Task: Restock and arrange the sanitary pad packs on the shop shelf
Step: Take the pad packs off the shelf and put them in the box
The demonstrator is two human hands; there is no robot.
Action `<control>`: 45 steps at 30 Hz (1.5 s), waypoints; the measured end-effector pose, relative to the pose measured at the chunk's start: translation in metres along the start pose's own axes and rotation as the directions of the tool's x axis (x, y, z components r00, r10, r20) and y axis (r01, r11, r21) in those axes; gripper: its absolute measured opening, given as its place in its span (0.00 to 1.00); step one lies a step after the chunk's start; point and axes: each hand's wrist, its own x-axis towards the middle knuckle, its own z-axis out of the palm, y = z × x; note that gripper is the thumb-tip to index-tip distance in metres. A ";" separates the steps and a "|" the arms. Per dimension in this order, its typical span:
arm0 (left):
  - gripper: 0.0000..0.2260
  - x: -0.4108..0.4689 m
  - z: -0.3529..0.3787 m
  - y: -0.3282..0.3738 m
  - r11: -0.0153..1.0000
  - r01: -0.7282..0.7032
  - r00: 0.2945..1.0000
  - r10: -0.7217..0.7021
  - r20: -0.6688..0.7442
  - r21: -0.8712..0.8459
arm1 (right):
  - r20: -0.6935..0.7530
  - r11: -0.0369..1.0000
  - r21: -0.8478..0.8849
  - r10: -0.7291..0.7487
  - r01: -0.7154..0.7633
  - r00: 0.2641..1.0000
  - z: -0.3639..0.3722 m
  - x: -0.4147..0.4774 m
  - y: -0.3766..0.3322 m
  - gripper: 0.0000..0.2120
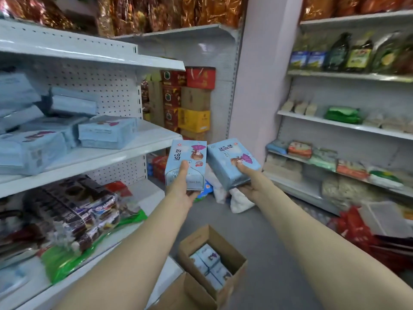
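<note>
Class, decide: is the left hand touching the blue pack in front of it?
Touching. The head view shows the left hand holding the pack, its thumb lying flat on the printed front.

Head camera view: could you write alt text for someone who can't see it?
A person holds out two pale blue sanitary pad packs: the left pack in the left grip, the right pack in the right grip. On the white shelf to the left lie stacked packs, and an open cardboard box on the floor holds more.
</note>
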 end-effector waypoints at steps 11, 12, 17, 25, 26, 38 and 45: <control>0.23 0.169 0.069 -0.078 0.987 0.149 0.985 -0.143 -0.095 0.057 | -0.179 0.992 -0.040 0.107 -0.116 0.978 -0.062 0.197 0.015 0.38; 0.23 0.183 0.072 -0.086 0.985 0.164 0.981 -0.157 -0.118 0.054 | -0.185 0.988 -0.042 0.138 -0.148 0.973 -0.068 0.215 0.021 0.37; 0.24 0.259 0.078 -0.135 0.977 0.212 0.954 -0.207 -0.216 -0.001 | -0.165 0.968 -0.041 0.237 -0.246 0.958 -0.104 0.305 0.050 0.35; 0.27 0.370 0.076 -0.237 0.972 0.205 0.846 -0.237 -0.478 -0.119 | -0.063 0.853 -0.172 0.489 -0.492 0.870 -0.161 0.457 0.101 0.35; 0.29 0.378 0.075 -0.250 0.969 0.199 0.821 -0.247 -0.515 -0.147 | -0.072 0.830 -0.205 0.516 -0.519 0.854 -0.170 0.472 0.110 0.32; 0.18 0.455 -0.006 -0.364 0.935 0.193 0.629 -0.350 -0.694 -0.296 | -0.066 0.597 -0.343 0.754 -0.725 0.653 -0.229 0.546 0.264 0.33; 0.25 0.514 -0.102 -0.437 0.928 0.174 0.575 -0.368 -0.731 -0.331 | -0.110 0.531 -0.337 0.798 -0.777 0.593 -0.251 0.570 0.372 0.09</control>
